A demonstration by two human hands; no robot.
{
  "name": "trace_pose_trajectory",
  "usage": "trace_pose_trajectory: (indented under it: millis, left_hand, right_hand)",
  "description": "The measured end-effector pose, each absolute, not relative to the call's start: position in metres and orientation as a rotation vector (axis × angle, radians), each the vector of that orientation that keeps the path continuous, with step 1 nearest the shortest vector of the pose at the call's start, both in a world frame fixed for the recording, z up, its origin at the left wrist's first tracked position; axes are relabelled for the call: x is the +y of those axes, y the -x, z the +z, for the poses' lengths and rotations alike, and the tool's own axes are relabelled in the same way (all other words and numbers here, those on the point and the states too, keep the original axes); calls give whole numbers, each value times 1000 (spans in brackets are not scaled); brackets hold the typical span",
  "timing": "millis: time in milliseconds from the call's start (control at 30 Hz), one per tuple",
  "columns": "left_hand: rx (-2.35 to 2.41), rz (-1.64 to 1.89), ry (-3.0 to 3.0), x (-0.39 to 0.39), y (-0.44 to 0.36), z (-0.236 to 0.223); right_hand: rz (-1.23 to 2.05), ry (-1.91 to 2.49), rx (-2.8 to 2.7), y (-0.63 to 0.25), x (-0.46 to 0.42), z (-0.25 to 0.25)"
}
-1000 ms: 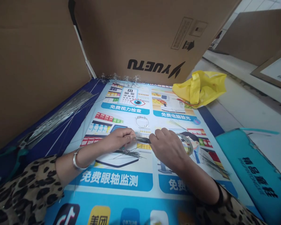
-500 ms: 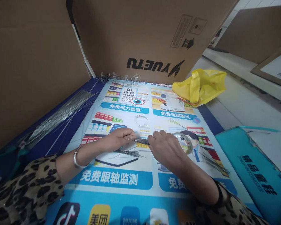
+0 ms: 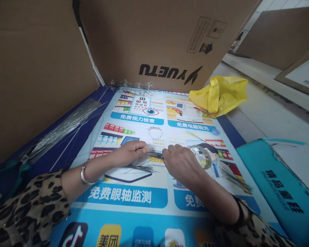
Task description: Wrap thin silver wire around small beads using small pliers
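My left hand [image 3: 134,152] is closed in a pinch, its fingertips right at the tip of the pliers; what it holds is too small to make out. Wrapped round a pair of dark needle-nose pliers [image 3: 155,155], my right hand [image 3: 179,159] points them left, and their handles are hidden in the palm. Under the left hand lies a small bundle of thin wires [image 3: 144,168]. Just beyond both hands a thin beaded ring [image 3: 156,132] rests on the printed sheet [image 3: 154,214]. Beside the right wrist is a round coil [image 3: 203,157].
Cardboard panels [image 3: 113,37] stand at the back and left. Long thin wires [image 3: 69,120] lie at left near green-handled scissors [image 3: 23,164]. Wire pieces [image 3: 139,85] sit along the back. At right are a yellow bag [image 3: 218,96], more wires [image 3: 237,180] and a teal box [image 3: 270,185].
Almost nothing differs. The pliers in my right hand look slightly turned, while both hands stay in the same place.
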State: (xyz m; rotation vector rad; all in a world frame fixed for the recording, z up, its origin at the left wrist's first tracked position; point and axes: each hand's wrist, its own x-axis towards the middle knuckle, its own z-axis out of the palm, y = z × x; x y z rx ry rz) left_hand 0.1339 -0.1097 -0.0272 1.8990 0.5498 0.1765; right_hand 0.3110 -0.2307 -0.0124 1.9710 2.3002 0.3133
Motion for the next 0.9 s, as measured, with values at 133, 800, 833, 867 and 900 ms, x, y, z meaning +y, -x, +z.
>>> trace_pose_trajectory:
  millis: [133,800,833,867,900]
  left_hand:
    - [563,179,-1884,-111,-134,-27]
    - [822,494,-1306,-113,-134,-28]
    - [837,521,-1259,-111,-134,-29]
    - [850,536,-1223,-109,-134,-29]
    - [858,540,-1200,-108,-134,-29]
  right_hand:
    - [264,-1978,2282,-311,-230,-12]
    - [-30,-2139,2226,-321,-223,-6]
    - [-16,-2084,2256,-322,-223,-4]
    - [-5,-2026,2285,-322,-224,-2]
    - [6,-1969,2309,-322,-225,-1]
